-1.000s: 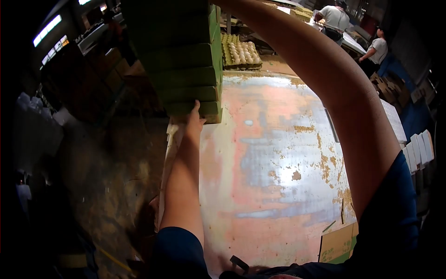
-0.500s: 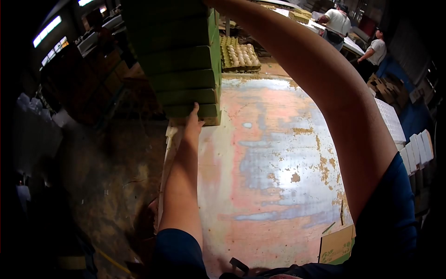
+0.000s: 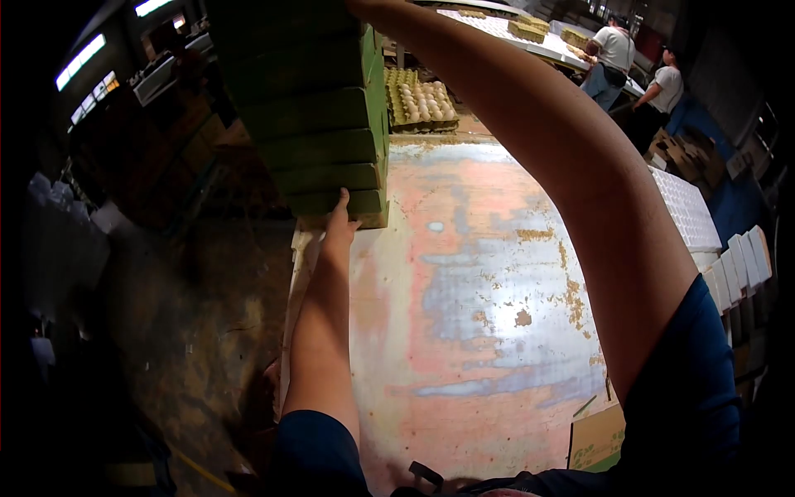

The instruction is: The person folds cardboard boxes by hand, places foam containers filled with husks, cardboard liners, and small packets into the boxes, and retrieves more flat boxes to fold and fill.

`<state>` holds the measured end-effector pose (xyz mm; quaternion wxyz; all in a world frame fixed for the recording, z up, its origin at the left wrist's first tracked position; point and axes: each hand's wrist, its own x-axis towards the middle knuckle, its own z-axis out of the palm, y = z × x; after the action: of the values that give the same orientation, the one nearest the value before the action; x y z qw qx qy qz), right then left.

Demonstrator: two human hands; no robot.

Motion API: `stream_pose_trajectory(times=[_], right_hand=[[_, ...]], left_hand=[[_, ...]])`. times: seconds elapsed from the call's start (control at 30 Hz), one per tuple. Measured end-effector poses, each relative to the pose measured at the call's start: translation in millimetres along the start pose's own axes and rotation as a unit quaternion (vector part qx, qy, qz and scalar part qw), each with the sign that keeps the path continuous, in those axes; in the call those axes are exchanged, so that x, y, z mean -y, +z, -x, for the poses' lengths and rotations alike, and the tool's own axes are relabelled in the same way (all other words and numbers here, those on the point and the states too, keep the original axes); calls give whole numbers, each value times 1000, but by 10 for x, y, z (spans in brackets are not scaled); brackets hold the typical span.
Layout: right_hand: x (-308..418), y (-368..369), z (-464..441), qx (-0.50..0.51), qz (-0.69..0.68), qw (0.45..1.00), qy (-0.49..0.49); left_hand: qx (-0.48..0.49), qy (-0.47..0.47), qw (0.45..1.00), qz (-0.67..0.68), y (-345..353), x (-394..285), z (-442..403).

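A tall stack of green cardboard boxes (image 3: 323,149) rises at the far left corner of the worktable and runs out of the top of the view. My left hand (image 3: 341,219) is at the bottom of this stack, gripping the lowest box. Its thumb points up against the box's near face, and the other fingers are partly hidden at the lower edge. My right arm arches up and over to the top of the stack, where the hand is cut off by the upper edge of the view.
The worn wooden tabletop (image 3: 480,273) has peeling patches. Egg trays (image 3: 422,103) with eggs stand beyond the stack. A printed carton (image 3: 596,439) sits at the near right, white trays (image 3: 687,207) farther right. Two people in white shirts (image 3: 614,50) stand at a back table.
The view has shifted slightly, so the stack and both arms appear a little farther left. My left hand keeps its place at the stack's bottom. One person in the background has shifted posture.
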<state>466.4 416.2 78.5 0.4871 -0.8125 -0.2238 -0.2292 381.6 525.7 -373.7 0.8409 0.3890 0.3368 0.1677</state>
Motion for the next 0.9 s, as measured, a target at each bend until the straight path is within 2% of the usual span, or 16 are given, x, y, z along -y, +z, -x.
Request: stream_pose_trajectory(times=[0.1,0.17,0.2,0.37,0.5,0.57,0.7,0.77,0.8,0.87,0.9], right_hand=[[54,-62,61,13,-7,1000,14],[26,-34,52,13,-31,999,-8],[34,-41,61,12,-31,999,-8],[115,-99,72,-6,-20,1000,-5],[113,-59,-26,-12,-33,999,-7],[117,-76,-48,28,-32,999,2],[145,-246,62,59,-33,998,4],[87,-247,125,9,-50,997,-61],[58,-296,218,9,-50,997,-56],[-130,-479,612,-3,-57,994,-97],[-348,-617,870,7,-58,986,-156]], left_hand=[[12,-4,1000,3,18,-41,56],[-53,-21,997,-45,34,-81,74],[-53,-20,997,-46,44,-95,123],[-110,71,982,-136,75,-274,383],[-104,65,979,-165,138,-615,684],[-127,156,965,-169,34,-656,501],[-135,196,955,-177,-66,-842,509],[-129,201,960,-145,-87,-897,682],[-128,198,960,-149,-154,-871,774],[27,303,947,-100,-389,-637,1029],[32,279,951,-125,-427,-511,1231]])
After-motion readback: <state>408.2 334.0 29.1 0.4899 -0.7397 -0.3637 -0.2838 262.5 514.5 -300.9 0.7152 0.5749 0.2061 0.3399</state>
